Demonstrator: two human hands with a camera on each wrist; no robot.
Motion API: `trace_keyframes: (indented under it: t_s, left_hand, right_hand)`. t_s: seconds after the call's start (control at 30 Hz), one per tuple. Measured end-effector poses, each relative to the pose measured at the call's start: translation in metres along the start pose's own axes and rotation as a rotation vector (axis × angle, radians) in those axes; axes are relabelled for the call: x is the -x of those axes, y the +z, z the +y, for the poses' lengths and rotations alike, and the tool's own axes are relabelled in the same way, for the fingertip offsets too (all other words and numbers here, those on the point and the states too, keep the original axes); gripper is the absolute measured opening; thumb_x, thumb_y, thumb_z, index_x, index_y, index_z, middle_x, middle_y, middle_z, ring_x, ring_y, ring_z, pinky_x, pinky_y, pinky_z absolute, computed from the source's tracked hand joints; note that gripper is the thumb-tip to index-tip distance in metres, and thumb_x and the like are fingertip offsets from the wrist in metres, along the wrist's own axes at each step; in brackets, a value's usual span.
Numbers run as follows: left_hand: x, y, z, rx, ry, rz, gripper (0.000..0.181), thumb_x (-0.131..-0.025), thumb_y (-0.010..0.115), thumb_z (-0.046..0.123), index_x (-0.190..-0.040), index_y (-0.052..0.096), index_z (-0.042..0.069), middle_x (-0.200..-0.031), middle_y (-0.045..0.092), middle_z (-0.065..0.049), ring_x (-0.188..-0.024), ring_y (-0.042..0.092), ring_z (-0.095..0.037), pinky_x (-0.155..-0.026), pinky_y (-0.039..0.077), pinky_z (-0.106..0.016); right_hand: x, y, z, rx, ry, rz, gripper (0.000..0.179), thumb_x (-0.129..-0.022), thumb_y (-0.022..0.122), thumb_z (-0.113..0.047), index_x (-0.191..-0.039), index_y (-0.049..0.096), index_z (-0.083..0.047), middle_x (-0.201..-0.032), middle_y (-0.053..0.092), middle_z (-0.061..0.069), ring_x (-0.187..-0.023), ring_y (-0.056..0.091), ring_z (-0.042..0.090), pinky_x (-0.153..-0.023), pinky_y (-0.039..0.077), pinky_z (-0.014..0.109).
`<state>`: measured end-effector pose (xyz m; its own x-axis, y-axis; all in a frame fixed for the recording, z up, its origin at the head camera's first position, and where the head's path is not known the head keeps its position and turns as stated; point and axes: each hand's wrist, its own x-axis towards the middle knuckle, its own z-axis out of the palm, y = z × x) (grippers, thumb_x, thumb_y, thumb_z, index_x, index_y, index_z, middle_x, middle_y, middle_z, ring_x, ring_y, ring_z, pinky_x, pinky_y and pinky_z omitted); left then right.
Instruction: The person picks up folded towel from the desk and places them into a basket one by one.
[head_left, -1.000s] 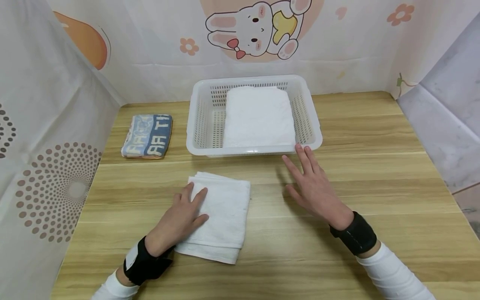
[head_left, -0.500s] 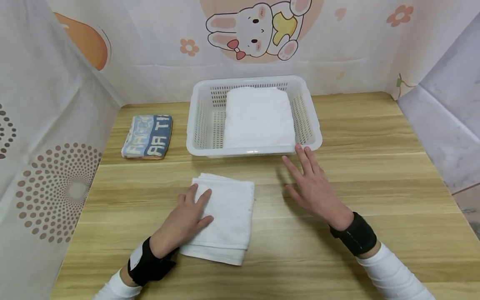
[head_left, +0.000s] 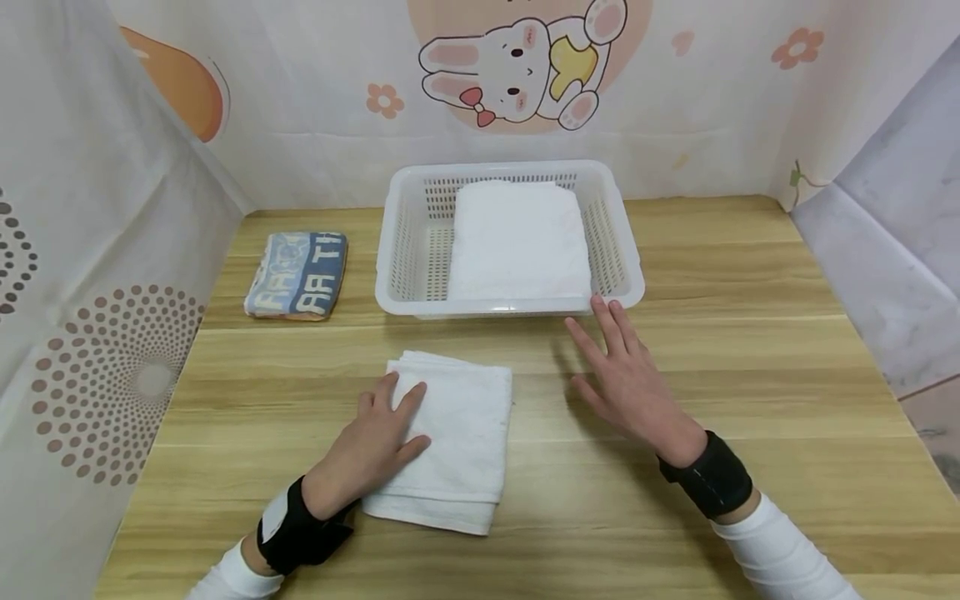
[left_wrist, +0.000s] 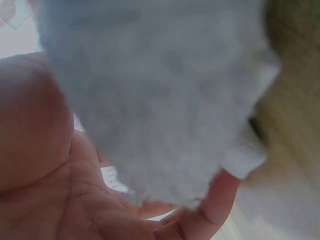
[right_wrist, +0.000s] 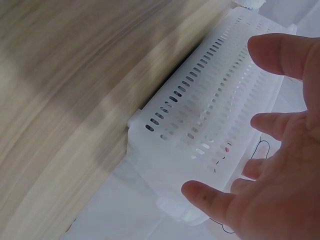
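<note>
A folded white towel lies on the table in front of the basket. My left hand rests on its left side, fingers spread and lightly bent over the top. Close up in the left wrist view, blurred white cloth hides part of the palm and fingers. At the front right corner of the white plastic basket, my right hand has its fingers spread and holds nothing, fingertips right at the rim. The right wrist view shows its fingers beside the slotted basket wall. Another folded white towel lies inside the basket.
A folded blue towel with pale lettering sits left of the basket. The wooden table has a printed curtain along its back and left sides. Pale marbled panels stand at the right.
My left hand and the folded towel beneath it have slid slightly to the right. The right hand stays at the basket's corner. The head view has tilted a little.
</note>
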<state>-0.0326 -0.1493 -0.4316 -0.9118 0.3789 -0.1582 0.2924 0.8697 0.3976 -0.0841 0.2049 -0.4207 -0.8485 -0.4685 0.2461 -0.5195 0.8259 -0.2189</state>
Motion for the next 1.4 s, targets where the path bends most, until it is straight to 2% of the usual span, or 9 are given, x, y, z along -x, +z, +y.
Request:
trace_keyframes:
  t_s: [0.27,0.73,0.9,1.03,1.23,1.3,1.4]
  left_hand:
    - [0.001,0.001,0.001,-0.008,-0.001,0.017,0.064,-0.093,0.072,0.029,-0.146,0.046,0.006,-0.147,0.032,-0.036,-0.114,0.047,-0.055,-0.060,0.052,-0.044]
    - [0.003,0.001,0.002,-0.011,0.006,0.028,0.063,-0.091,0.073,0.030,-0.144,0.047,0.006,-0.143,0.035,-0.035,-0.111,0.050,-0.055,-0.061,0.053,-0.047]
    - [0.002,0.001,0.001,0.011,0.000,0.022,0.065,-0.091,0.073,0.032,-0.145,0.046,0.006,-0.144,0.034,-0.035,-0.114,0.050,-0.055,-0.066,0.054,-0.049]
    - [0.003,0.001,-0.001,0.063,0.005,0.041,0.064,-0.091,0.074,0.027,-0.144,0.047,0.003,-0.145,0.033,-0.036,-0.119,0.048,-0.055,-0.078,0.053,-0.050]
    - [0.004,-0.002,-0.002,0.128,0.022,0.075,0.060,-0.090,0.075,0.017,-0.140,0.049,-0.001,-0.145,0.032,-0.036,-0.127,0.045,-0.050,-0.093,0.048,-0.052]
    - [0.005,-0.003,-0.001,0.135,0.028,0.075,0.059,-0.090,0.074,0.016,-0.140,0.049,-0.001,-0.144,0.033,-0.036,-0.126,0.048,-0.048,-0.095,0.048,-0.051]
    - [0.005,-0.004,0.000,0.143,0.043,0.072,0.058,-0.090,0.074,0.015,-0.140,0.049,-0.001,-0.144,0.034,-0.034,-0.124,0.050,-0.045,-0.096,0.048,-0.049]
  right_hand:
    - [0.000,-0.001,-0.001,0.001,0.005,-0.004,0.077,-0.082,0.079,-0.014,-0.148,0.042,0.001,-0.161,0.013,0.029,-0.148,0.013,0.047,-0.107,0.033,0.066]
    - [0.002,0.000,-0.002,-0.001,0.020,-0.025,0.078,-0.083,0.078,-0.015,-0.150,0.040,-0.001,-0.162,0.011,0.027,-0.150,0.009,0.043,-0.101,0.037,0.068]
    - [0.002,-0.001,-0.003,-0.035,0.025,-0.010,0.077,-0.084,0.077,-0.014,-0.150,0.040,0.000,-0.162,0.010,0.027,-0.149,0.008,0.044,-0.110,0.027,0.066]
    - [0.003,0.000,-0.008,-0.103,0.028,0.025,0.072,-0.086,0.073,-0.012,-0.149,0.040,-0.001,-0.160,0.012,0.031,-0.147,0.009,0.050,-0.114,0.020,0.064]
    - [0.005,-0.001,-0.023,-0.140,-0.033,0.075,0.071,-0.082,0.076,-0.010,-0.145,0.044,-0.001,-0.154,0.022,0.036,-0.142,0.020,0.056,-0.107,0.027,0.070]
    - [0.007,-0.001,-0.028,-0.147,-0.059,0.068,0.073,-0.080,0.077,-0.010,-0.145,0.044,-0.001,-0.152,0.025,0.037,-0.140,0.025,0.056,-0.106,0.029,0.070]
    - [0.010,-0.001,-0.035,-0.164,-0.056,0.024,0.074,-0.081,0.078,-0.011,-0.146,0.043,-0.002,-0.149,0.032,0.035,-0.133,0.037,0.053,-0.101,0.040,0.064]
